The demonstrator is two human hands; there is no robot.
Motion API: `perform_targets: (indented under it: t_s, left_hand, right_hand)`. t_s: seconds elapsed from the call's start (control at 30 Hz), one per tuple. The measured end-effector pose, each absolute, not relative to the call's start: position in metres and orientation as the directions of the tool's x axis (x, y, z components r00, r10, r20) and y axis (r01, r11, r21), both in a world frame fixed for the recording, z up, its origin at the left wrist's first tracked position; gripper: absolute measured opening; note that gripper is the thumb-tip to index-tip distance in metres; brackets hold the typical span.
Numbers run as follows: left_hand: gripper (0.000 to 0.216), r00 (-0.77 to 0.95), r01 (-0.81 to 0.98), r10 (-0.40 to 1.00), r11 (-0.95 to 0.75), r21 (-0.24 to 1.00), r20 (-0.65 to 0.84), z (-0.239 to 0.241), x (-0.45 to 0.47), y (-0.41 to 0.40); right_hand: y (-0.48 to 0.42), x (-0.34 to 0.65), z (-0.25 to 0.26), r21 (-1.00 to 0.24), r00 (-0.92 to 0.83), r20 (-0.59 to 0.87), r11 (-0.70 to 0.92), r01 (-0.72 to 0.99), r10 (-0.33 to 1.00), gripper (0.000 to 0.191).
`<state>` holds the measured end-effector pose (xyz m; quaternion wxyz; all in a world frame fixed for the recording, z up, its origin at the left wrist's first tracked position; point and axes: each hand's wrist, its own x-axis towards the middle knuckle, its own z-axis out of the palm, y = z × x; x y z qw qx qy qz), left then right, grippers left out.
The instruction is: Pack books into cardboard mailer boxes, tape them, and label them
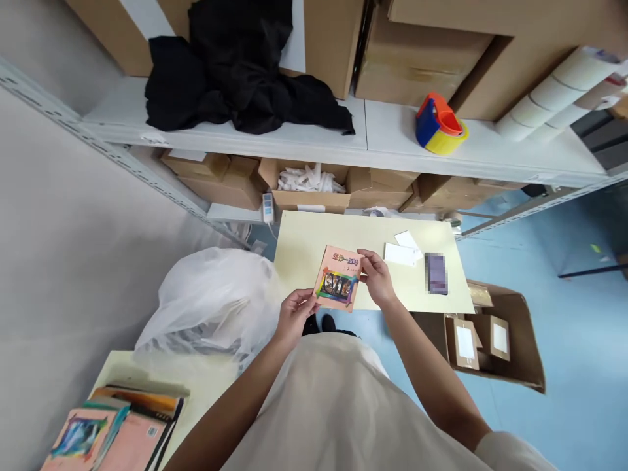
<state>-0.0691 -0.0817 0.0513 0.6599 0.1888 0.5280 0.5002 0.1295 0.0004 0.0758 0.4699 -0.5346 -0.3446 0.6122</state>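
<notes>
From the head view, I see the left hand (297, 317) pinching the near left edge of a pink book (338, 278) and the right hand (377, 278) gripping its right edge, over the near side of the worktop (304, 229). This book seems mid-handling, not yet set down; white cards (400, 254) lie to its right, and more books (130, 445) are stacked near left.

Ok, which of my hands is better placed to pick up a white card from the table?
Probably your right hand: it holds the pink booklet by its right edge, on the side nearer the white cards. Your left hand grips the lower left corner, farther off.
</notes>
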Motion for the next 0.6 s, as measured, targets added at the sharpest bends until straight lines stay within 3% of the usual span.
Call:
perform_targets:
  t_s: [0.17,0.27,0.37,0.47,0.6]
  left_hand:
    - [0.038,0.039,-0.508,0.844,0.477,0.717,-0.534,0.048,-0.073,-0.056]
    - [0.036,0.092,-0.526,0.838,0.500,0.689,-0.538,0.047,-0.070,-0.046]
    - [0.032,0.209,-0.520,0.811,0.565,0.640,-0.546,0.051,-0.061,-0.039]
    - [0.031,0.309,-0.467,0.794,0.607,0.643,-0.524,0.059,-0.053,-0.034]
    - [0.052,0.322,-0.496,0.827,0.561,0.662,-0.460,0.070,-0.053,-0.029]
  right_hand:
    - [0.006,0.136,0.077,-0.935,0.023,-0.281,-0.268,-0.231,0.960,0.035]
    - [0.007,0.141,0.081,-0.973,0.012,-0.165,-0.161,-0.166,0.986,0.060]
    - [0.013,0.145,0.090,-0.982,-0.117,-0.069,-0.088,-0.166,0.991,0.080]
    - [0.023,0.148,0.099,-0.963,-0.270,-0.085,-0.148,-0.225,0.959,0.065]
    - [0.039,0.153,0.105,-0.945,-0.240,-0.175,-0.231,-0.230,0.955,0.034]
